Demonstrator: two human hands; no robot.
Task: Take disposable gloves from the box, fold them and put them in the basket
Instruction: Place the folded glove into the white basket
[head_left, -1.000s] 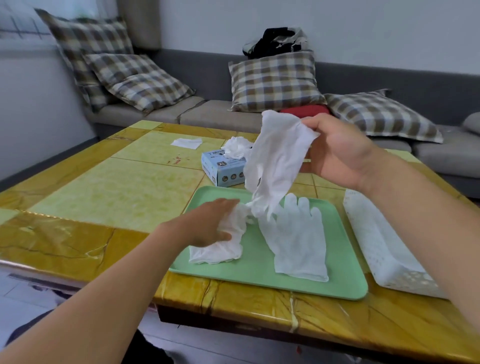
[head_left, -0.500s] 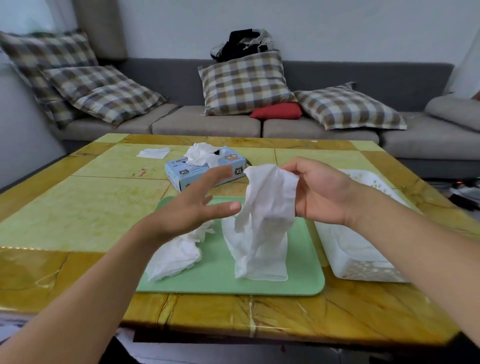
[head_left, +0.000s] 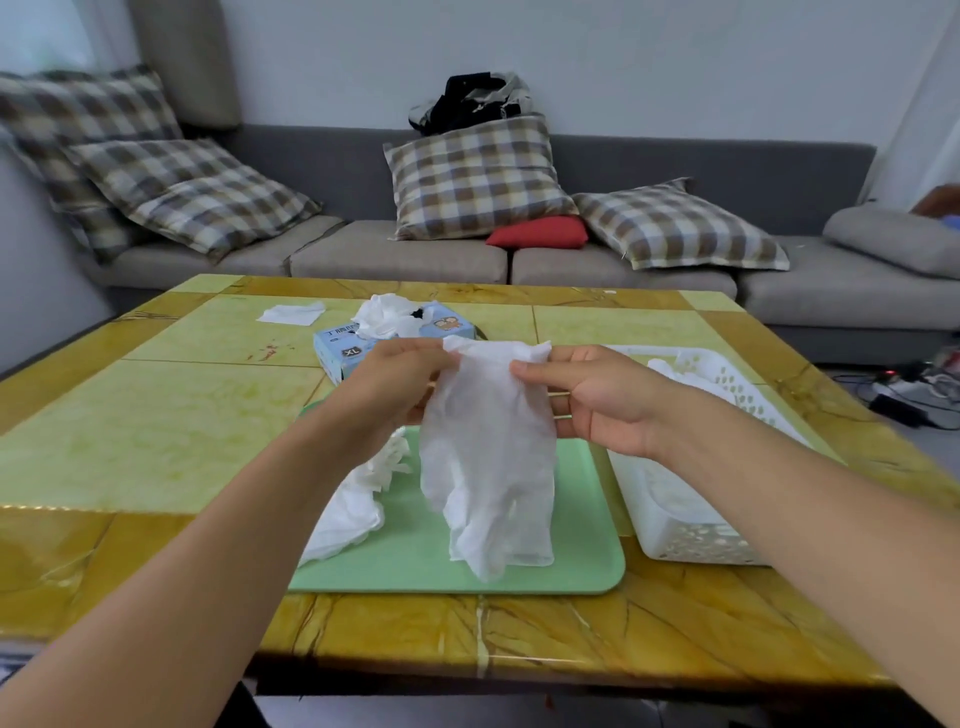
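— What have you got in the grip?

— I see both hands pinching the cuff of one white glove: the left hand on its left corner, the right hand on its right corner. The glove hangs down from the grip, its fingers reaching the green tray below.

— And the containers?

— Just beyond the left hand sits the blue glove box, marked XL, with white gloves bunched out of its opening. Right of the grip, beside the tray, stands the white perforated basket; I make out something white inside it, though I cannot tell whether it is folded. On the tray, down and left of the grip, lies a second crumpled glove.

— The surface?

— A yellow and green tiled table. Past the box lies a small white sheet. Behind the table runs a grey sofa with checked cushions, a red cushion and a dark bundle on its back.
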